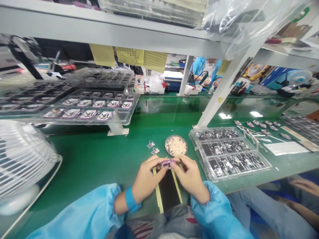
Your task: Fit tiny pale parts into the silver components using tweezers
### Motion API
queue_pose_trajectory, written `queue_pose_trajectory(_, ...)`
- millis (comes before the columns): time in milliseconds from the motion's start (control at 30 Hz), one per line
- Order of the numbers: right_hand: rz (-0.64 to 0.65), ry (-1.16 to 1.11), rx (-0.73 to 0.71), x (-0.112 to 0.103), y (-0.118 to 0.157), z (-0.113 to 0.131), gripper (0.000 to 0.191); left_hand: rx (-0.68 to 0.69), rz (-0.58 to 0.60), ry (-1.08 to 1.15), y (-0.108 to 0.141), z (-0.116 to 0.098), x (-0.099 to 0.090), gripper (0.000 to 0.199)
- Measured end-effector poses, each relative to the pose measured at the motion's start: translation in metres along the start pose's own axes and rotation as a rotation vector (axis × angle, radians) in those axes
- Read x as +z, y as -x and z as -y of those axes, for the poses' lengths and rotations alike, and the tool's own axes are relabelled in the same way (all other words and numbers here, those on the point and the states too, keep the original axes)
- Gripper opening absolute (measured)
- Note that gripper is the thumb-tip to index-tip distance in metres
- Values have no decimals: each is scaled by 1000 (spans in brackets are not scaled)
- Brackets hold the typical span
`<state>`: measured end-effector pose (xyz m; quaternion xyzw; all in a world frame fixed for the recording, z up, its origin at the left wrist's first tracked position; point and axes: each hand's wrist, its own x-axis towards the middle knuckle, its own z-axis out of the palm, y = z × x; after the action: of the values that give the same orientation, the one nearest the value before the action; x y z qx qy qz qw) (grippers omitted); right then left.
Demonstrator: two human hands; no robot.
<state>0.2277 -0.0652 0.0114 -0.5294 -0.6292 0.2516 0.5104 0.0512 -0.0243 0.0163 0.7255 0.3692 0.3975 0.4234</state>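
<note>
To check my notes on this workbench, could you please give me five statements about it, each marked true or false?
1. The left hand and right hand both grip a purple-edged part. True.
2. The round dish lies beyond the hands on the green bench. True.
3. The round dish holds nothing. False: it holds pale bits.
4. The clear tray holds many small parts. True.
5. The clear tray lies left of the round dish. False: it lies to its right.

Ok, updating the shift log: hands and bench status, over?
Left fingers gripping purple piece. Right fingers on it too, plus dark item. Black mat below; dish close ahead.
</note>
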Motion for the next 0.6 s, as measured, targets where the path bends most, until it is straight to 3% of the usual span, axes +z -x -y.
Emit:
queue_pose_trajectory(167,-42,-13,-89,-15,2,4,13,34,22,-44,3,3,-1,19)
queue_pose_trajectory(400,67,89,-256,-12,2,-3,8,49,32,-67,1,6,0,21)
queue_pose_trajectory(600,54,156,-249,-8,3,-12,9,31,26,-83,0,5,1,20)
